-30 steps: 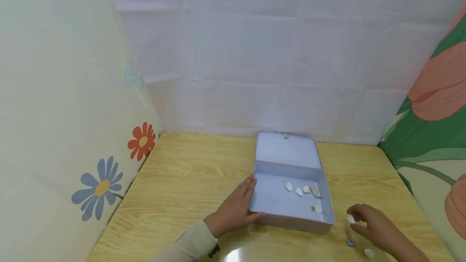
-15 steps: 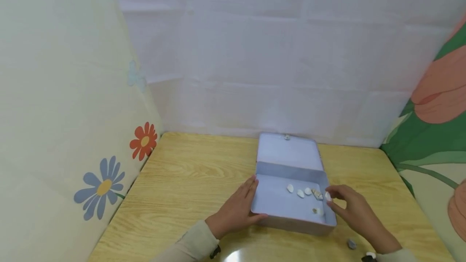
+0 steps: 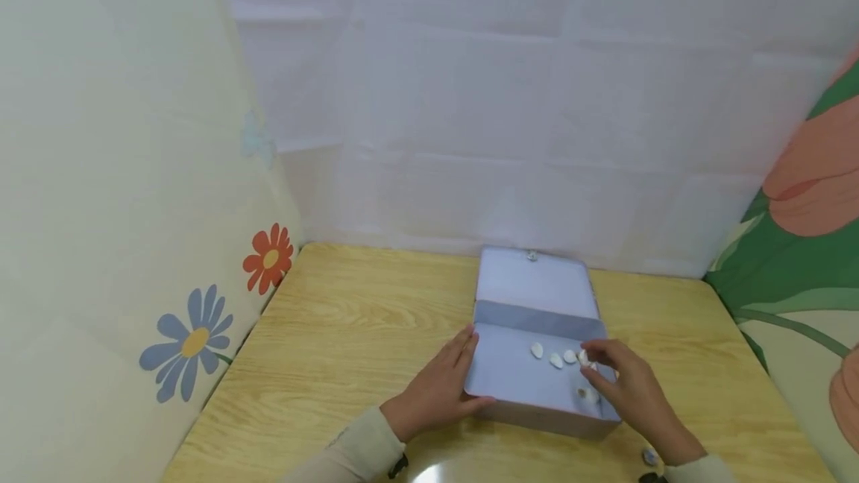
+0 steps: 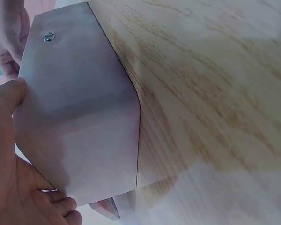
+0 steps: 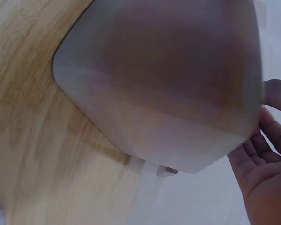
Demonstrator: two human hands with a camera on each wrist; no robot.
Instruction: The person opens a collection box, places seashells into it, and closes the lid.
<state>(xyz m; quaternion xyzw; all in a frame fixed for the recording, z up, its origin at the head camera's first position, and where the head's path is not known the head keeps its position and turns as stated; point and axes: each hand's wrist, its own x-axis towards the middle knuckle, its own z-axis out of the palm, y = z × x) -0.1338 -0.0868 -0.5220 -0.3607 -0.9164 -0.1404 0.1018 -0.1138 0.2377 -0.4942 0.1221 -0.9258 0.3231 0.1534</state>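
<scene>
A metal box with a pale blue inside stands on the table, its lid folded back. My left hand grips its front left corner, thumb on the front rim and fingers along the left side, as the left wrist view shows too. Over the right part of the box, my right hand pinches a white seashell between thumb and fingertips. Several white seashells lie on the box floor, one near the front with a brown bit beside it. The larger patterned shell is mostly hidden behind the right fingers.
On the wooden table, a small dark shell lies right of the box by the right wrist. A white cloth hangs behind the table. Flower-printed panels border both sides.
My right hand has carried the white seashell from the table at right, up over the right rim and into the box. The left hand keeps its place on the corner.
</scene>
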